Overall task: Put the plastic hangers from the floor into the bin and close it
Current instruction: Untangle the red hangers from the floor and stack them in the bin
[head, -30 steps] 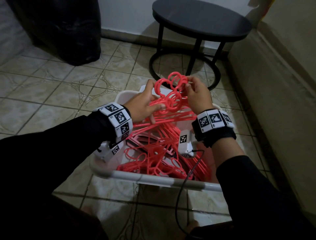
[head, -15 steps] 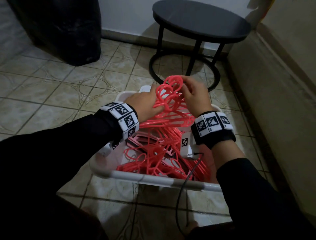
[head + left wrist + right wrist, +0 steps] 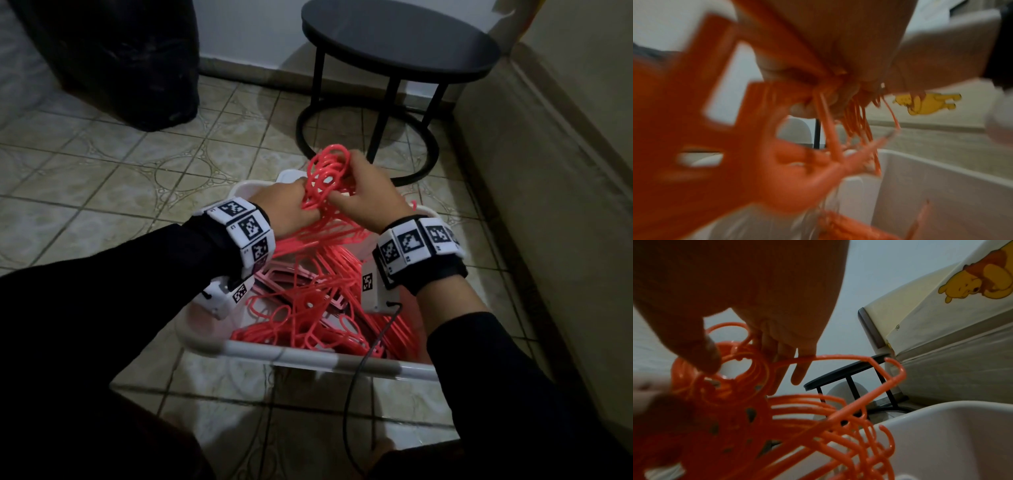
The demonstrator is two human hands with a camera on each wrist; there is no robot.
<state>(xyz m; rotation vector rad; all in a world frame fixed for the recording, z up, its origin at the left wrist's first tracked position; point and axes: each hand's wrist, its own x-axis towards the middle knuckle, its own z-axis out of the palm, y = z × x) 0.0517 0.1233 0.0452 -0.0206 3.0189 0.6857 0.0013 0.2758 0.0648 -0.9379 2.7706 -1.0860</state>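
A bunch of thin pink-red plastic hangers (image 3: pixel 325 171) stands with its hooks up over the far end of an open white bin (image 3: pixel 308 358). My left hand (image 3: pixel 291 209) grips the bunch just below the hooks from the left. From the right, my right hand (image 3: pixel 363 195) holds the hooks, thumb and fingers curled among them (image 3: pixel 748 356). Several more hangers (image 3: pixel 308 318) lie tangled inside the bin. The left wrist view is blurred; it shows hanger bars (image 3: pixel 855 116) running under my palm and the bin wall (image 3: pixel 941 186).
A round black side table (image 3: pixel 397 44) on a ring base stands just beyond the bin. A black bag (image 3: pixel 113 58) sits at the far left on the tiled floor. A cream bed side (image 3: pixel 548 171) runs along the right. A black cable (image 3: pixel 359 394) hangs from my right wrist.
Both hands have drawn closer together, gathering the spread hooks into one tight upright bunch. The left hand moved from beside the bars to a grip on them below the hooks.
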